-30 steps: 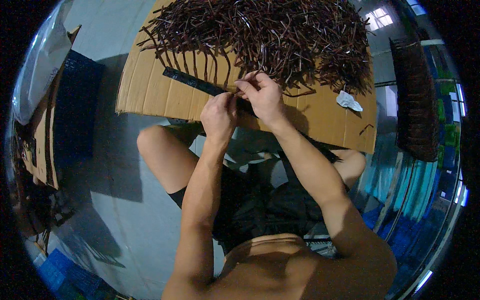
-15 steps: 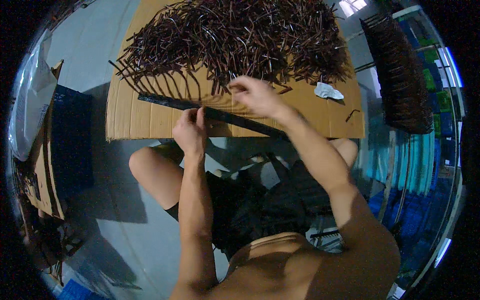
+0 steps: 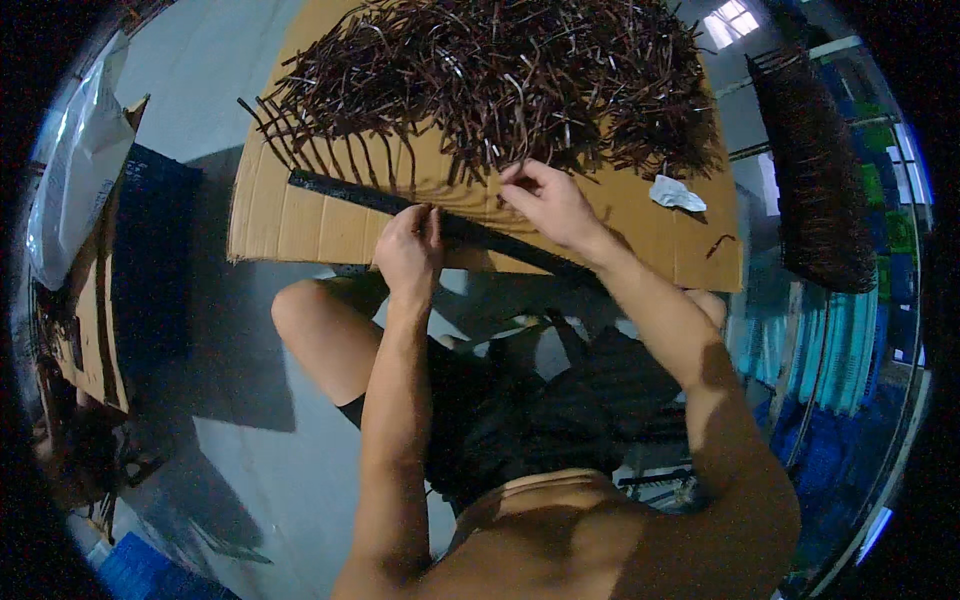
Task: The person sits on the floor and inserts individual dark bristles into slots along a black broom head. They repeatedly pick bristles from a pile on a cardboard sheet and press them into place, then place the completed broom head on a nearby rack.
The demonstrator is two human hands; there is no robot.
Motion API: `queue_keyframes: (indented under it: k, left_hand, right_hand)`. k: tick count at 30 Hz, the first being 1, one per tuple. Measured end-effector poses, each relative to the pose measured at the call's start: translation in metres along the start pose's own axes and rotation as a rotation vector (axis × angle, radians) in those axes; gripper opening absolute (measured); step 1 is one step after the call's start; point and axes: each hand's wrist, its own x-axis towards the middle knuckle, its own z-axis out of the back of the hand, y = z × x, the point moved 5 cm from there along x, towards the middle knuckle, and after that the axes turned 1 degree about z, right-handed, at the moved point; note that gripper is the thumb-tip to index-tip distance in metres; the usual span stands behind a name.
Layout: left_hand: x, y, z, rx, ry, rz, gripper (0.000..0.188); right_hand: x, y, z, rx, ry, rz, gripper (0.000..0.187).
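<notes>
Black strip [image 3: 490, 238]: lies slantwise across the near part of a cardboard sheet [image 3: 270, 225], left end farther from the person, right end running down past the near edge, over the lap. A row of thin brown sticks [image 3: 352, 160] stands out from its left part, side by side with gaps, ends pointing away from the person.

Left hand [image 3: 410, 245]: at the strip just right of the row; thumb and forefinger pinched together on it, no gap seen, other fingers curled.

Right hand [image 3: 550, 205]: raised over the sheet, beyond the strip and apart from it, near the pile's edge. Thumb and forefinger tips close together, other fingers bent; cannot tell whether a stick is between them.

Beyond: big tangled pile of brown sticks [image 3: 500, 80] on the sheet. Right of it, crumpled white paper [image 3: 677, 194]; nearer the right edge, one loose bent stick [image 3: 718, 245].

Far left, clear plastic bag [image 3: 80, 180]. Far right, upright dark bristly panel [image 3: 815, 170].
</notes>
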Motion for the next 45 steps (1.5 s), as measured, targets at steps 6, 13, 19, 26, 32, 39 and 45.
queue_keyframes:
  k: [6, 13, 19, 26, 32, 39, 45]
  left_hand:
    - [-0.001, 0.003, -0.002, -0.014, 0.040, -0.011, 0.013]
    - [-0.002, -0.001, -0.004, 0.057, 0.032, -0.022, 0.012]
    - [-0.002, 0.001, -0.003, 0.033, 0.039, -0.028, 0.013]
    - [-0.001, 0.003, -0.005, 0.070, 0.063, -0.032, 0.015]
    - [0.004, 0.004, 0.015, 0.102, 0.033, 0.133, 0.022]
    - [-0.005, -0.004, 0.003, -0.012, 0.091, 0.056, 0.023]
    - [-0.003, 0.003, 0.001, -0.018, -0.005, -0.047, 0.014]
  right_hand:
    - [0.011, 0.015, -0.064, 0.193, -0.152, 0.006, 0.012]
    - [0.009, 0.018, -0.067, 0.219, -0.166, 0.085, 0.012]
    - [0.011, 0.015, -0.066, 0.229, -0.085, 0.126, 0.014]
    - [0.011, 0.045, -0.063, -0.130, -0.065, 0.204, 0.022]
    - [0.038, 0.005, -0.018, -0.385, 0.045, -0.041, 0.028]
    - [0.010, -0.037, -0.008, -0.295, -0.042, -0.207, 0.018]
    - [0.009, 0.009, -0.049, 0.363, -0.197, -0.132, 0.025]
